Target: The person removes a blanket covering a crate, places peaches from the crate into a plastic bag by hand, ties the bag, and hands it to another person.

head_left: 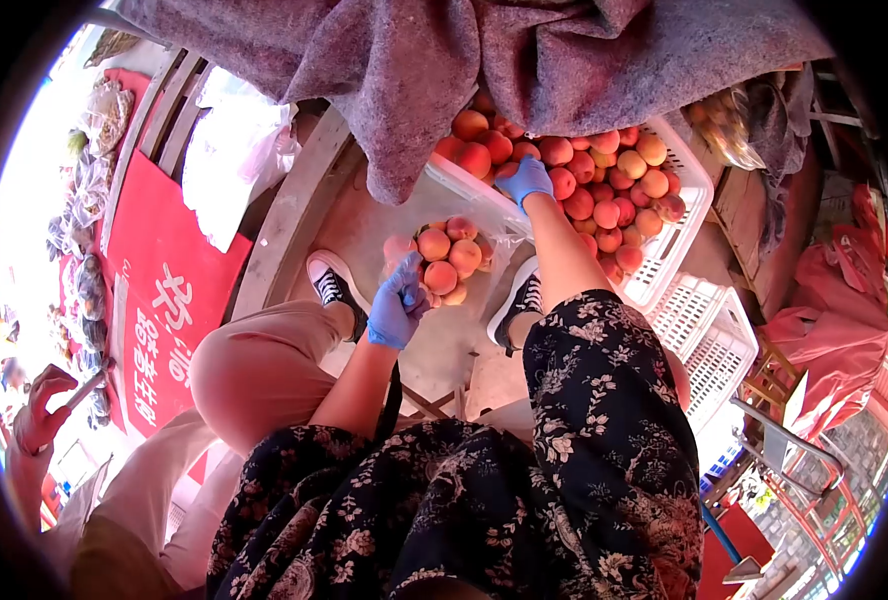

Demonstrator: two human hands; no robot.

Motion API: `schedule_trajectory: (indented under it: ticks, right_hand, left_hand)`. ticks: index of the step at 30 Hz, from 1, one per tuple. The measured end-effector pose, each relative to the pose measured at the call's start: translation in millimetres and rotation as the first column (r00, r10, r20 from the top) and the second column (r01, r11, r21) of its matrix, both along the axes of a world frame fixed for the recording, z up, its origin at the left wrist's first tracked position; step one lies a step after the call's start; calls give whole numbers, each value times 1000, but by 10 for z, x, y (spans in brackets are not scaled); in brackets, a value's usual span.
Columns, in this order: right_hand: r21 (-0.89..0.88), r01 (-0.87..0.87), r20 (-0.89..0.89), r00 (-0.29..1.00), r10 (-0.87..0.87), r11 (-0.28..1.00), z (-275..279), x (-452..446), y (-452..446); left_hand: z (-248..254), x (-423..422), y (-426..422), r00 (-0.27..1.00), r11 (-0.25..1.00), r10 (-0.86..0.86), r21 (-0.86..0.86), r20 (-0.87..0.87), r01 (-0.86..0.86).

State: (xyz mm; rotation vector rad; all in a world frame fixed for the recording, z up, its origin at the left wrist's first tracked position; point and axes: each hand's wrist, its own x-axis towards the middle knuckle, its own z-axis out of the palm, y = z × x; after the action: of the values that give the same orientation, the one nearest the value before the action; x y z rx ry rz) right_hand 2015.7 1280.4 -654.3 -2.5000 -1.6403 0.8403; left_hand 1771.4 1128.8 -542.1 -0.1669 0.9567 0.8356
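My left hand (400, 302), in a blue glove, is closed on the near left side of a clear plastic bag (500, 255) with several peaches (441, 277) in it. The bag hangs above the floor between my shoes. My right hand (527, 184), also gloved in blue, reaches into a white plastic crate (699, 190) heaped with red and yellow peaches (607, 213). Its fingers curl over a peach at the crate's near left side; the fingertips are partly hidden.
A grey blanket (404, 90) hangs over the crate's far side. Another white crate (704, 340) stands below it at the right. At left are a wooden bench edge (289, 215), white plastic bags (239, 150) and a red banner (169, 290). Another person's hand (39, 410) holds a phone.
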Motion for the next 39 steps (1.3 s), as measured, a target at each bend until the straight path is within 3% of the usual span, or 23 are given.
schedule_trajectory:
  ticks: [2, 3, 4, 5, 6, 7, 8, 10, 11, 13, 15, 16, 19, 22, 23, 26, 27, 30, 33, 34, 35, 37, 39]
  right_hand:
    - [13, -185, -8, 983, 185, 983, -157, 121, 48]
    - [51, -59, -322, 944, 73, 997, -247, 235, -13]
    - [45, 79, -603, 797, -37, 996, -293, 349, -95]
    - [-168, 251, -829, 487, -274, 953, -264, 452, -139]
    - [-412, 322, -885, 82, -459, 852, -179, 535, -158]
    - [-492, 265, -861, -286, -419, 829, -92, 583, -201]
    - [-626, 264, -749, -466, -472, 733, 144, 545, -219]
    - [-418, 264, -901, 1, -433, 869, -289, 632, -47]
    - [-166, 183, -925, 310, -217, 969, -293, 553, -4]
    - [159, -169, -639, 734, 232, 973, -104, 202, 145]
    - [135, -499, -164, 841, 516, 856, 447, -173, 311]
    - [20, -611, 64, 791, 609, 791, 628, -311, 333]
    - [-203, -522, 196, 807, 557, 828, 325, -507, 482]
    - [-138, -604, 146, 771, 619, 785, 380, -461, 438]
    - [-174, -512, 90, 842, 531, 841, 449, -469, 439]
    - [115, -478, -39, 874, 485, 871, 540, -294, 246]
    - [149, -216, -293, 922, 252, 965, 624, -140, 119]
    - [332, 203, -797, 583, 158, 921, 790, 116, -156]
    - [-140, 291, -984, -150, -99, 946, 1252, -15, -755]
    - [-215, 134, -938, -305, -166, 967, 1274, -91, -918]
    - [-251, 73, -918, -334, -214, 965, 1252, -235, -1095]
    - [-316, 59, -942, -133, -307, 947, 910, -621, -1349]
    - [-530, -33, -832, -173, -527, 848, 611, -946, -1562]
  left_hand:
    - [-30, -10, 18, 1000, 1000, 17, 5, 17, -17]
    - [-76, -31, 24, 999, 1000, 18, 1, 32, -18]
    - [-111, -54, 7, 999, 1000, 19, -3, 48, -19]
    - [-109, -51, 15, 1000, 1000, 16, 8, 21, -16]
    - [-101, -46, 32, 1000, 1000, 22, 3, 18, -22]
    - [-85, -41, 38, 1000, 1000, 27, -3, 16, -27]
    - [-71, -41, 24, 999, 999, 30, -12, 13, -30]
    - [-72, -41, 16, 998, 999, 42, 1, 42, -42]
    - [-74, -40, 15, 997, 999, 47, 10, 58, -47]
    - [-63, -44, 9, 998, 999, 49, 6, 42, -49]
    - [-70, -64, 13, 998, 999, 48, 4, 28, -48]
    - [-91, -77, -1, 999, 999, 44, -2, 23, -44]
    - [-151, -116, -12, 999, 999, 32, -12, 3, -32]
    - [-202, -174, -65, 999, 999, 46, -13, -7, -46]
    - [-207, -200, -76, 999, 999, 51, -3, -8, -51]
    - [-183, -295, -120, 994, 996, 79, -27, -71, -81]
    - [-183, -329, -164, 994, 996, 92, -17, -65, -93]
    - [-220, -384, -224, 994, 994, 106, 5, -18, -106]
    - [-316, -462, -276, 990, 993, 120, -3, 79, -120]
    - [-307, -454, -297, 989, 994, 111, 6, 102, -113]
    - [-276, -447, -301, 987, 994, 101, 19, 121, -104]
    - [-224, -441, -333, 987, 996, 87, 25, 136, -91]
    - [-268, -480, -403, 981, 995, 99, 11, 164, -102]
